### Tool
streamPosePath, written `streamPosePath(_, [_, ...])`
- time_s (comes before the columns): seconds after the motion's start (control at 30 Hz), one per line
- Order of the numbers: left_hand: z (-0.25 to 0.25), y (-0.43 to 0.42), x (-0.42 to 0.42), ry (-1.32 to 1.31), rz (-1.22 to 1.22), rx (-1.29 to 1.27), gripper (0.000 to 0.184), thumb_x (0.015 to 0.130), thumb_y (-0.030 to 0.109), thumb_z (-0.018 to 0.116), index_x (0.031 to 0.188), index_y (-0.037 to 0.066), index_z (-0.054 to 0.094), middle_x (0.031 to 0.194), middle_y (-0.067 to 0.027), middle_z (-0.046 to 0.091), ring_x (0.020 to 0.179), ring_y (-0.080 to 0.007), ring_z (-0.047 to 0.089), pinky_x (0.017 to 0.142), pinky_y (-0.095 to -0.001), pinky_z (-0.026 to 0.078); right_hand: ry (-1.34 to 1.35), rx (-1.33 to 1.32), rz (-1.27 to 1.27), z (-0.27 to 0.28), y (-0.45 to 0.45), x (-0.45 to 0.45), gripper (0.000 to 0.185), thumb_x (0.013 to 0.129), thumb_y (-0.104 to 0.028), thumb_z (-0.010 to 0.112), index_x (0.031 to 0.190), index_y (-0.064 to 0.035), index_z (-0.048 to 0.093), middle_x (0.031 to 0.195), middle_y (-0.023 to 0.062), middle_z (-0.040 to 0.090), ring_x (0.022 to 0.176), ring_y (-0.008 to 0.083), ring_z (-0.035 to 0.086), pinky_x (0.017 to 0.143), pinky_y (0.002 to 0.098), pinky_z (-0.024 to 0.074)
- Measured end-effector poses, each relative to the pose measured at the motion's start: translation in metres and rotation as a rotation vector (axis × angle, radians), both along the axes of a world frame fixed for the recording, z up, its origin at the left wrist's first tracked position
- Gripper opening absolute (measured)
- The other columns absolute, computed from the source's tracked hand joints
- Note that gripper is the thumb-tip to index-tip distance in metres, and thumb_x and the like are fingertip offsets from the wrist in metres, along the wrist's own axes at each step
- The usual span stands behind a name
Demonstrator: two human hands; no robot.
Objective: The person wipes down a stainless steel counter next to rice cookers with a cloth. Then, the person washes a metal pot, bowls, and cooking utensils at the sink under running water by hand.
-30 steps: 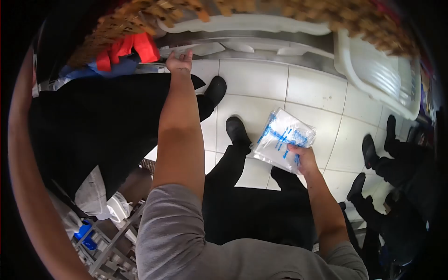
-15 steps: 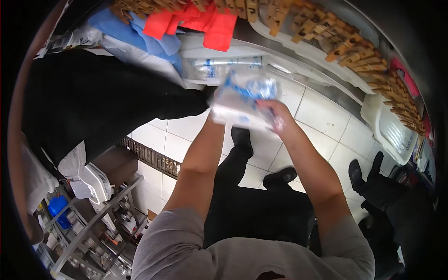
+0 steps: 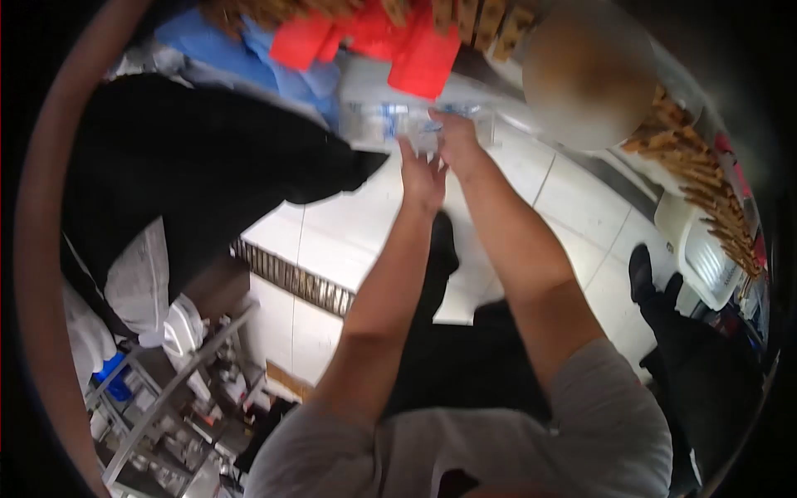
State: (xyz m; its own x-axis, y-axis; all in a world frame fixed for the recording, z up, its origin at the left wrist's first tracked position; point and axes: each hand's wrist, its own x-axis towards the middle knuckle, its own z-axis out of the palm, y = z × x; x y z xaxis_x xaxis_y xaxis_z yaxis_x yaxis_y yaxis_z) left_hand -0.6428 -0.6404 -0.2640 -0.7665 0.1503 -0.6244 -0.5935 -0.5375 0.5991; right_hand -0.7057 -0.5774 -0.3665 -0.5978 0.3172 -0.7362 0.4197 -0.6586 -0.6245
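My left hand (image 3: pixel 424 178) is just in front of a pale bin (image 3: pixel 488 129), its fingers spread and pointing up into it. Close on its right, my right hand (image 3: pixel 457 141) reaches over the bin's near side with its fingers apart. Clear plastic packets with blue print (image 3: pixel 388 120) lie in the bin, and some plastic shows blurred by my fingertips. Whether my fingers touch it is unclear. Red cloths (image 3: pixel 419 60) hang just above the bin, with a blue cloth (image 3: pixel 286 79) to their left.
A person in black clothing (image 3: pixel 191 158) stands close at left, near a floor grate (image 3: pixel 295 278) and a metal rack (image 3: pixel 178 378). Wooden clothespins (image 3: pixel 714 195) line the upper right above a white basket (image 3: pixel 704 266). Another person's dark legs (image 3: pixel 689 340) show at right.
Both hands have moved up to the bin from lower down. The blue-printed packet that my right hand carried is no longer distinct from those at the bin. My left hand's fingers now show.
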Motion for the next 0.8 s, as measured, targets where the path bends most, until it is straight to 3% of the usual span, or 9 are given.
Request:
streamPosePath(0.03, [-0.006,0.001,-0.013,-0.054,0.040,0.067,0.082,0.081,0.066,0.032,0.139,0.012,0.011,0.145,-0.0105,0.008,0.131,-0.0305,0.016,0.104,-0.0505,0.016,0.068,-0.238,-0.065,0.064,0.017,0.031,0.047,0.078,-0.001,0.057,0.122,0.0032,0.042,0.113,0.0155,0.053,0.104,0.0220,0.050,0.087,0.0293,0.0396])
streamPosePath(0.13, [-0.011,0.017,-0.058,0.063,0.014,0.222,0.088,0.074,0.075,0.026,0.138,0.015,0.018,0.141,-0.0084,0.022,0.130,-0.0304,0.018,0.102,-0.0565,0.013,0.320,-0.087,-0.024,0.122,0.059,0.131,0.068,0.079,-0.002,0.056,0.136,-0.0016,0.019,0.126,0.0133,0.041,0.112,0.0212,0.044,0.089,0.0317,0.0397])
streamPosePath(0.3, [-0.041,0.041,-0.133,0.190,-0.229,0.192,0.062,0.087,0.055,0.033,0.133,0.015,0.031,0.135,-0.0049,0.036,0.126,-0.0314,0.029,0.098,-0.0544,0.025,-0.036,-0.077,0.378,0.117,0.136,0.268,0.053,0.081,-0.013,0.053,0.130,-0.0037,0.033,0.113,0.0092,0.050,0.101,0.0176,0.051,0.084,0.0316,0.0413])
streamPosePath(0.37, [-0.062,0.041,-0.107,-0.038,-0.434,-0.354,0.052,0.092,0.049,0.023,0.129,0.015,0.036,0.134,-0.0091,0.038,0.122,-0.0280,0.036,0.097,-0.0433,0.032,-0.154,-0.049,0.514,0.127,0.132,0.328,0.047,0.082,-0.015,0.052,0.126,-0.0055,0.038,0.109,0.0079,0.052,0.096,0.0164,0.052,0.081,0.0309,0.0424])
streamPosePath(0.43, [-0.081,0.010,-0.063,0.631,-1.192,-1.130,0.048,0.093,0.043,0.025,0.123,0.010,0.042,0.121,-0.0169,0.049,0.114,-0.0336,0.044,0.096,-0.0386,0.035,-0.242,-0.146,0.494,0.134,0.123,0.378,0.044,0.082,-0.016,0.052,0.124,-0.0070,0.042,0.107,0.0070,0.053,0.093,0.0155,0.053,0.078,0.0298,0.0431])
streamPosePath(0.47, [-0.090,-0.009,-0.035,0.790,-1.465,-1.264,0.055,0.090,0.048,0.028,0.119,0.004,0.046,0.114,-0.0233,0.051,0.110,-0.0379,0.046,0.096,-0.0381,0.034,-0.283,-0.249,0.445,0.138,0.119,0.409,0.043,0.082,-0.017,0.052,0.123,-0.0075,0.043,0.106,0.0065,0.054,0.091,0.0150,0.054,0.077,0.0294,0.0434])
streamPosePath(0.53, [-0.115,-0.058,0.045,0.458,-1.473,-1.133,0.067,0.086,0.056,0.032,0.113,-0.001,0.053,0.115,-0.0253,0.050,0.112,-0.0365,0.044,0.096,-0.0398,0.034,-0.334,-0.218,0.529,0.187,0.124,0.440,0.045,0.080,-0.015,0.056,0.122,-0.0066,0.044,0.103,0.0058,0.054,0.087,0.0145,0.054,0.075,0.0287,0.0443])
streamPosePath(0.73, [0.025,-0.196,0.281,-0.163,-1.974,-1.275,0.069,0.086,0.055,0.031,0.130,0.001,0.033,0.130,-0.0201,0.038,0.120,-0.0336,0.038,0.100,-0.0400,0.030,-0.386,-0.011,0.474,0.301,0.181,0.558,0.050,0.073,-0.006,0.060,0.121,-0.0049,0.045,0.100,0.0069,0.054,0.085,0.0152,0.055,0.072,0.0280,0.0461])
streamPosePath(0.8, [0.085,-0.201,0.319,0.175,-2.496,-1.062,0.052,0.092,0.041,0.028,0.130,0.007,0.036,0.123,-0.0195,0.047,0.114,-0.0345,0.044,0.097,-0.0425,0.034,-0.369,0.042,0.359,0.318,0.207,0.610,0.048,0.074,-0.004,0.057,0.120,-0.0045,0.045,0.097,0.0078,0.055,0.080,0.0152,0.057,0.069,0.0289,0.0476])
